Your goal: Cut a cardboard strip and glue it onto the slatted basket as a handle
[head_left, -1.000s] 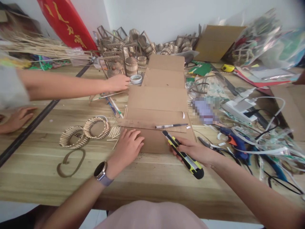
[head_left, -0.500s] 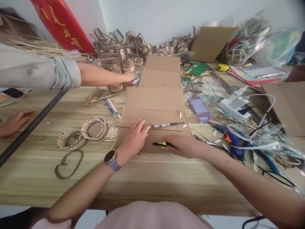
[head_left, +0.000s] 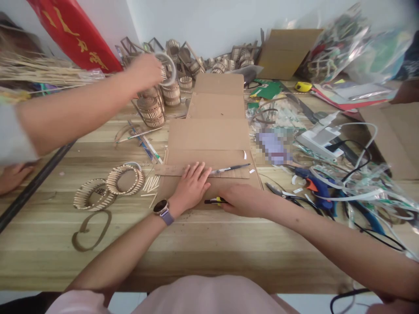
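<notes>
My left hand (head_left: 191, 187), with a watch on the wrist, lies with fingers stretched out on a narrow cardboard strip (head_left: 176, 170). That strip rests across a larger flattened cardboard sheet (head_left: 209, 135). Close to my left fingertips, a pen (head_left: 234, 168) lies along the strip. My right hand (head_left: 244, 200) is wrapped round a black and yellow utility knife (head_left: 212, 201), low over the near part of the sheet. The knife points left, and my palm hides most of its handle.
A co-worker's hand (head_left: 145, 72) holds up a tape roll (head_left: 170, 69) at the back left. Slatted rings (head_left: 125, 179) and short sticks (head_left: 151, 183) lie left of the sheet. To the right are a glue gun (head_left: 316, 189), pliers (head_left: 366, 213), a power strip (head_left: 322, 139) and tangled cables.
My left hand has slid slightly right, flattening onto the strip. My right hand has shifted a little left with the knife. The co-worker's hand has lifted the tape roll off the table.
</notes>
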### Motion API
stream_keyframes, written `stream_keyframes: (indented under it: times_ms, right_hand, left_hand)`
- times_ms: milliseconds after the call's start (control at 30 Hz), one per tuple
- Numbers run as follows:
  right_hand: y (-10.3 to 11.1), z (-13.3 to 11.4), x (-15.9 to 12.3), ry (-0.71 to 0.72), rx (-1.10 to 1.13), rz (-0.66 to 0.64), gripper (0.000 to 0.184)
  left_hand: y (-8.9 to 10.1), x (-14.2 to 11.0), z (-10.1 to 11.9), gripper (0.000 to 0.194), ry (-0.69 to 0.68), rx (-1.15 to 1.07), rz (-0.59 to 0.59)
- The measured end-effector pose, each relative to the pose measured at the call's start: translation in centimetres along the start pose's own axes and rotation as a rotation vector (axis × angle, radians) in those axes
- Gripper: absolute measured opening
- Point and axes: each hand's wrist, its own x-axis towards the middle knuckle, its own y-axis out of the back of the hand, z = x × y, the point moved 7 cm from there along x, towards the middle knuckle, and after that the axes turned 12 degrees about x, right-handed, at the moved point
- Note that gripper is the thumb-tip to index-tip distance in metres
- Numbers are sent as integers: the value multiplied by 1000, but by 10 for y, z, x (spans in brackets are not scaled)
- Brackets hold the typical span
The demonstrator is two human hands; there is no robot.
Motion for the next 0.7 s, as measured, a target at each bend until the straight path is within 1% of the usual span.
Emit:
stream_keyframes:
  times_ms: [333,500,700]
  right_hand:
    - [-1,-4,-1,20,-39,49,24]
    - [-4,-8,-1,-30,-154,-5,27]
    - [-10,-12,0,-18,-298,12,28]
  left_hand:
    - [-1,0,0,49,12,11,-1]
    - [0,0,0,49,5,19,-7]
    - [0,0,0,48,11,31,-6]
